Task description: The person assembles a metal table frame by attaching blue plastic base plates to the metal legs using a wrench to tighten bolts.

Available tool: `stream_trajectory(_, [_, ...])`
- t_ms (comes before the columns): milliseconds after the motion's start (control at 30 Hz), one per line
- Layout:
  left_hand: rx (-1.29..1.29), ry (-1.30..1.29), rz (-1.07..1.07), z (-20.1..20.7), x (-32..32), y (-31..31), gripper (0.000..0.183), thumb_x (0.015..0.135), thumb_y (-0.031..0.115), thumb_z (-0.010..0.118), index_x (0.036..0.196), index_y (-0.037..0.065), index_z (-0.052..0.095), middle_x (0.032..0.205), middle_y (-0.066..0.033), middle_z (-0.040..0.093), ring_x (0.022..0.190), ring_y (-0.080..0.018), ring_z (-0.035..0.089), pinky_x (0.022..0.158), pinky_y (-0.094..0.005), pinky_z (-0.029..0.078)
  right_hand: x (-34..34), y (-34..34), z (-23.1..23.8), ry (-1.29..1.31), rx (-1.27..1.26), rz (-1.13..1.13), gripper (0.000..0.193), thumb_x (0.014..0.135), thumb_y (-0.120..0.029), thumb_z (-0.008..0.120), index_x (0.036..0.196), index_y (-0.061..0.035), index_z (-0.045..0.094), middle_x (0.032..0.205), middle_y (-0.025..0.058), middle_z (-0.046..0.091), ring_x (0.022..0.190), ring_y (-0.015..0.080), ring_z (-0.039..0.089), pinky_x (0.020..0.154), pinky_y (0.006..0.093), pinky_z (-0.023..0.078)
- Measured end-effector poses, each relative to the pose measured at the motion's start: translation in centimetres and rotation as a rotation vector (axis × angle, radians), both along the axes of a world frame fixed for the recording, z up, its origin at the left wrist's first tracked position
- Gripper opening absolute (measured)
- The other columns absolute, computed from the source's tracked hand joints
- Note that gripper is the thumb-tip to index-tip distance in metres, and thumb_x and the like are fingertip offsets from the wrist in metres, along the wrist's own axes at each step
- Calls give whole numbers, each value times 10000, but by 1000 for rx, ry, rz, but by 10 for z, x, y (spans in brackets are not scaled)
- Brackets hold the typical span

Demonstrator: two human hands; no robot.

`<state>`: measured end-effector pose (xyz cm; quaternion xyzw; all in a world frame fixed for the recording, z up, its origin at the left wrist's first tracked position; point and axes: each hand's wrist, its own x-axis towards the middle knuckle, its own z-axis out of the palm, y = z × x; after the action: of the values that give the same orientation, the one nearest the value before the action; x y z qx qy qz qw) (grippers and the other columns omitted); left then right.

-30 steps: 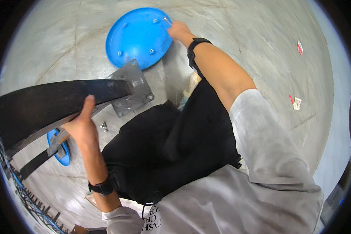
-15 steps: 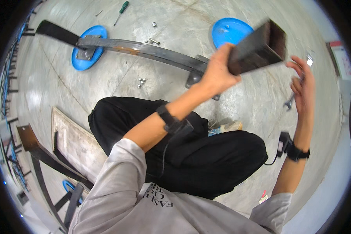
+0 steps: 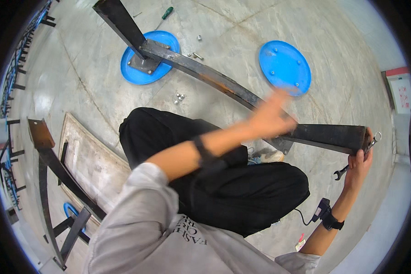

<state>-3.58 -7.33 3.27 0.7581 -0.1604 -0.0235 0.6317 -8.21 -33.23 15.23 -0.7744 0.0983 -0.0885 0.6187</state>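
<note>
Left hand (image 3: 271,119) blurred over steel frame (image 3: 205,75), grip indeterminate; right hand (image 3: 358,165) clasps spanner (image 3: 351,165). Loose bolts (image 3: 180,97) remain; second blue disc (image 3: 284,67) unattached.

left hand (image 3: 271,119) blurred, fingers spread; right hand (image 3: 358,165) raised, fingers curled.

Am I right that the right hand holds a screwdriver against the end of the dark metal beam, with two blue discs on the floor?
Not quite. In the head view the right hand holds a wrench, not a screwdriver, against the end of the dark metal beam. The two blue discs are on the floor.
</note>
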Motion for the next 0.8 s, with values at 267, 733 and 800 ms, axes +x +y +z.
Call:
stream_trajectory(267, [359, -41, 1536, 27, 114, 344, 913, 521, 264, 828, 1198, -87, 326, 1178, -226, 388, 1103, -302, 405, 932, -377, 348, -4, -21, -14, -140, -178, 20, 716, 725, -177, 689, 1328, -25, 334, 1245, 94, 457, 1122, 179, 455, 942, 293, 345])
stream_trajectory(733, [260, 2, 1058, 19, 143, 400, 376, 595, 107, 780, 905, -22, 611, 868, -74, 643, 785, -161, 596, 732, -300, 466, -8, -30, -30, -172, -221, -138, 615, 739, -152, 676, 1277, -38, 403, 968, -15, 543, 693, 40, 448, 562, 160, 334])
stream_trajectory(800, [385, 32, 1080, 27, 141, 388, 343, 593, 95, 779, 879, -13, 624, 854, -71, 648, 772, -151, 597, 723, -288, 466, -12, -40, -35, -156, -226, -133, 611, 738, -156, 674, 1276, -37, 408, 957, -21, 545, 657, 30, 431, 527, 158, 308])
